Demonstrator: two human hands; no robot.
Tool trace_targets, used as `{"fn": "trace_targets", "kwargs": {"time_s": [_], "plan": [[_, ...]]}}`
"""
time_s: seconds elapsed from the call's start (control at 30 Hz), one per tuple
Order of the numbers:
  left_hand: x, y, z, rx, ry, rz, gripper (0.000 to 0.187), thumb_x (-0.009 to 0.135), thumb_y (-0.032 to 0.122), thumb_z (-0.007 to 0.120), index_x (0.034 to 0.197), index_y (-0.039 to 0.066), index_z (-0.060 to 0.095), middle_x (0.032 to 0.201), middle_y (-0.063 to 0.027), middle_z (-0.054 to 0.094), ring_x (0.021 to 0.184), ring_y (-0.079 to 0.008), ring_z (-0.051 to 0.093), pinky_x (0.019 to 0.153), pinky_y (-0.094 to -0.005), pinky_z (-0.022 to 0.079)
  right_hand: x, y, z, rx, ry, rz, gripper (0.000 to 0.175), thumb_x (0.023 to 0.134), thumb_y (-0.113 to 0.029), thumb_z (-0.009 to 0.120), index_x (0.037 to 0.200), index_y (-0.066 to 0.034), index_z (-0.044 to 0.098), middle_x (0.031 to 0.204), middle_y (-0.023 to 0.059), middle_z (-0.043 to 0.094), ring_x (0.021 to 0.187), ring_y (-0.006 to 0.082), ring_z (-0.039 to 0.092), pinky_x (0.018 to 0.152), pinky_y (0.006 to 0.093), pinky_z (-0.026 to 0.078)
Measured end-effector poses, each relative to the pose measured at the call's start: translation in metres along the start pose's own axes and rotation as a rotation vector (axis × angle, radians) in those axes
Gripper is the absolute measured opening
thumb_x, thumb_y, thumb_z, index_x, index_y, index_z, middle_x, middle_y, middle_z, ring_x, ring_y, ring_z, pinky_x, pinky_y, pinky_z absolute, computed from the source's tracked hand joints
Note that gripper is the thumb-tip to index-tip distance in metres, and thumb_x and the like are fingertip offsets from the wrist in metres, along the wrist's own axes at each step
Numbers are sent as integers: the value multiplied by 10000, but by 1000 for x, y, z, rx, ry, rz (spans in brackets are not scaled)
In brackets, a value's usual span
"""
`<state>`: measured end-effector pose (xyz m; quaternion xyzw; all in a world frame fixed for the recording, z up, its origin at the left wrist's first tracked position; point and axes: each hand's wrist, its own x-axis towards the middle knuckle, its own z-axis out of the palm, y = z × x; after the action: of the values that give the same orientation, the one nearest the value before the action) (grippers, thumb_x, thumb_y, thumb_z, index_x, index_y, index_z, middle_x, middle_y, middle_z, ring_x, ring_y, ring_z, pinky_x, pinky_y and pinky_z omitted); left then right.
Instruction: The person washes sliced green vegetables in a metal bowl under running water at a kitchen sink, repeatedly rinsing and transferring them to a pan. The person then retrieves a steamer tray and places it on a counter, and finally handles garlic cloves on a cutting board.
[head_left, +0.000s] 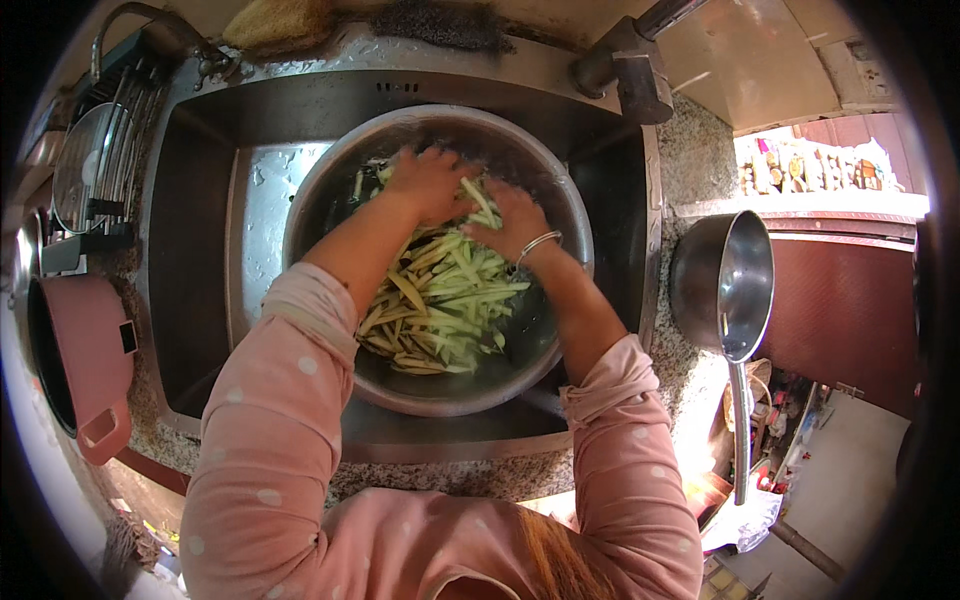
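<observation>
A wide metal basin (457, 405) stands in the stainless steel sink, with water in it. Pale green and yellowish vegetable strips (442, 300) are heaped in the water, mostly towards the near side. Both my hands are in the basin at the far edge of the heap. My left hand (431, 184) is palm down with its fingers spread, blurred at the tips. Just right of it is my right hand (514, 221), below which a bracelet circles the wrist. A few strips lie between its thumb and fingers; whether it grips them is unclear.
The sink (187, 247) surrounds the basin. A tap (150, 15) curves over its far left corner. On the right counter sits a long-handled metal pan (697, 277), its handle jutting past the edge. At left are a pink pot (90, 345) and a dish rack (127, 172).
</observation>
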<state>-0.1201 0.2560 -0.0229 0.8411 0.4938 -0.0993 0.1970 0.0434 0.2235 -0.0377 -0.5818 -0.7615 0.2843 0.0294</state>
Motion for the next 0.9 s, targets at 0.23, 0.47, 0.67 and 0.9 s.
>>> {"fn": "trace_targets", "kwargs": {"time_s": [0.23, 0.47, 0.67, 0.9], "plan": [[-47, 11, 22, -1031, -141, -203, 601, 718, 359, 577, 1214, 89, 372, 1227, -151, 374, 1057, -273, 422, 864, -350, 347, -31, -21, 19, 1221, -282, 451, 740, 750, -508, 521, 1296, -93, 242, 1238, 113, 374, 1117, 217, 368, 869, 332, 365], [-124, 42, 14, -835, 394, 138, 551, 686, 184, 635, 1160, 56, 385, 1154, -155, 382, 1105, -298, 376, 910, -330, 324, -88, -51, -4, 1337, 3, 181, 384, 696, -74, 637, 1035, -52, 456, 923, 27, 528, 839, 125, 521, 723, 253, 430], [-137, -4, 12, -697, 344, -296, 726, 686, 387, 626, 1224, 23, 300, 1251, -262, 241, 1167, -373, 281, 954, -353, 277, -100, -21, -8, 391, 228, 234, 645, 693, -242, 647, 1216, -25, 339, 1174, 162, 381, 1120, 280, 339, 930, 331, 300], [-87, 41, 77, -1193, 196, -495, 632, 706, 300, 618, 1200, 18, 343, 1112, -172, 451, 990, -251, 468, 863, -328, 354, -63, -48, 34, 1387, -71, 742, 613, 713, -328, 642, 1188, -39, 383, 1137, 117, 448, 1026, 233, 440, 845, 329, 379]]}}
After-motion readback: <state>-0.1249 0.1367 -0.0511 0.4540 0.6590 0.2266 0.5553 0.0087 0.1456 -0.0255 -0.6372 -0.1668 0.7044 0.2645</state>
